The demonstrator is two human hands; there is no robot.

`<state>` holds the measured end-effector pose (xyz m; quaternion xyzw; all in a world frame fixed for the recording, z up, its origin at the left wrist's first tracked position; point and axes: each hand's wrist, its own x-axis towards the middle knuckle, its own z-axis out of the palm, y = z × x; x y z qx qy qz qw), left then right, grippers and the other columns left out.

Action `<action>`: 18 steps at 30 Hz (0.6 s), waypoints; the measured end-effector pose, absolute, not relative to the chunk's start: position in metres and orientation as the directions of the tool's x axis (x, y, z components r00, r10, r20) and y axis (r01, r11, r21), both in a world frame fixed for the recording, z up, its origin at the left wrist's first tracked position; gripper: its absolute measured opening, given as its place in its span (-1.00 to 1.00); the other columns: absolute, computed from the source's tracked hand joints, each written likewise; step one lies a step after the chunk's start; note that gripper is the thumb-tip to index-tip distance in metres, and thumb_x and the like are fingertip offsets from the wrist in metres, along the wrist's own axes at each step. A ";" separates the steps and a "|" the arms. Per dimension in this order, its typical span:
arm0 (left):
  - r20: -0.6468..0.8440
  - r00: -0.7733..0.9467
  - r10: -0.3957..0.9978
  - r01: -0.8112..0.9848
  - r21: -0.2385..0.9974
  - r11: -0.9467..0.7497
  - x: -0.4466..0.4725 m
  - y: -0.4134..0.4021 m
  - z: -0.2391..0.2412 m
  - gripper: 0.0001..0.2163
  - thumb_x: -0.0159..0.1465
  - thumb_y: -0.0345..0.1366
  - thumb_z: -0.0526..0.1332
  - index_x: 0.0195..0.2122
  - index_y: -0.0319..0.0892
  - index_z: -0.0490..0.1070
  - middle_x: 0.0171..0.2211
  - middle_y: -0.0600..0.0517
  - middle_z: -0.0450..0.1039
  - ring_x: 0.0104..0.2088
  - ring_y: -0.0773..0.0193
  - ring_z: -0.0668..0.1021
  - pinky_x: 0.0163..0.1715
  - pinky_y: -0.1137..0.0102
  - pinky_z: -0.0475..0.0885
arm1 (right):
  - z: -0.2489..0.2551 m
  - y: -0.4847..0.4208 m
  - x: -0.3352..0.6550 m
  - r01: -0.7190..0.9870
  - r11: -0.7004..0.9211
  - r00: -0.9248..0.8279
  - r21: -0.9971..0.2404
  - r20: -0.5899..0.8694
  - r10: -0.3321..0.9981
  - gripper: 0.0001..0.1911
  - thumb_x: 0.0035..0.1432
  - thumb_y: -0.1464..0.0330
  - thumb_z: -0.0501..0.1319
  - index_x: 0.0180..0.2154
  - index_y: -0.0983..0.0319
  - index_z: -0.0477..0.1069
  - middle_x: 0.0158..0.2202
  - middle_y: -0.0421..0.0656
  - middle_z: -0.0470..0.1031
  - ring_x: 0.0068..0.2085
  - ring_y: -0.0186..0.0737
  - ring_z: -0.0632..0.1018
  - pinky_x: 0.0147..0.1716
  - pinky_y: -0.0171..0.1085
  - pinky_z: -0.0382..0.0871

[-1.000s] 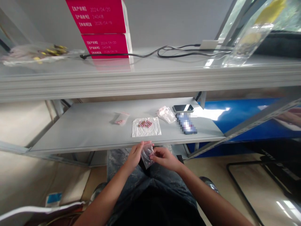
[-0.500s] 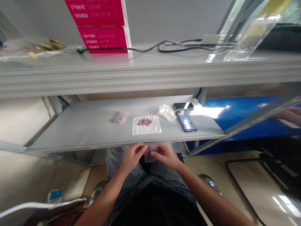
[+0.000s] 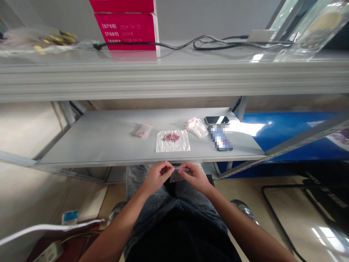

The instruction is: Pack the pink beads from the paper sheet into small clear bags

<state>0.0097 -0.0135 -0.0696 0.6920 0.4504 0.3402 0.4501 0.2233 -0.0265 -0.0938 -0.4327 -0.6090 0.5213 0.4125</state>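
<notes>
Over my lap, just below the shelf's front edge, my left hand (image 3: 157, 175) and my right hand (image 3: 194, 175) both pinch the top edge of a small clear zip bag (image 3: 177, 176) between them. On the grey lower shelf (image 3: 109, 143) lies a white sheet (image 3: 172, 145) with a little heap of pink beads (image 3: 171, 137). To its left lies a small bag with pink beads (image 3: 143, 130). A pile of empty clear bags (image 3: 196, 127) sits to its right.
A dark phone (image 3: 217, 119) and a second, blurred device (image 3: 220, 139) lie at the shelf's right end. The upper shelf carries red boxes (image 3: 128, 25), a black cable (image 3: 174, 44) and plastic bags. A blue panel (image 3: 286, 134) stands to the right.
The bag hung upright and open between my fingers a second ago. Now both hands hold its top edge level and stretched, a little higher and closer to the shelf edge.
</notes>
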 end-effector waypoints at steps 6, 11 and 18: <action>0.164 0.408 0.898 0.338 0.886 -0.316 0.014 -0.016 -0.065 -0.82 0.38 -0.22 0.19 -0.32 -0.16 0.47 -0.35 0.04 0.48 -0.34 0.28 0.49 -0.34 0.43 0.35 | -0.087 -0.028 0.221 0.159 0.139 -0.268 -0.977 0.092 0.959 -0.80 0.25 0.21 0.30 -0.26 0.21 0.51 -0.33 -0.16 0.56 -0.29 -0.21 0.54 -0.25 -0.25 0.44; 0.177 0.428 0.886 0.351 0.871 -0.344 0.016 -0.018 -0.065 -0.86 0.37 -0.31 0.18 -0.35 -0.16 0.45 -0.36 0.06 0.45 -0.35 0.30 0.46 -0.35 0.44 0.31 | -0.087 -0.030 0.218 0.133 0.122 -0.284 -0.984 0.081 0.956 -0.79 0.27 0.19 0.29 -0.25 0.21 0.52 -0.31 -0.16 0.57 -0.30 -0.22 0.55 -0.27 -0.27 0.45; 0.169 0.443 0.880 0.360 0.866 -0.347 0.018 -0.020 -0.068 -0.88 0.34 -0.35 0.17 -0.35 -0.16 0.44 -0.36 0.05 0.43 -0.34 0.29 0.46 -0.36 0.45 0.31 | -0.089 -0.032 0.217 0.092 0.090 -0.282 -0.992 0.061 0.958 -0.77 0.27 0.17 0.27 -0.26 0.21 0.51 -0.34 -0.16 0.55 -0.37 -0.25 0.54 -0.36 -0.28 0.49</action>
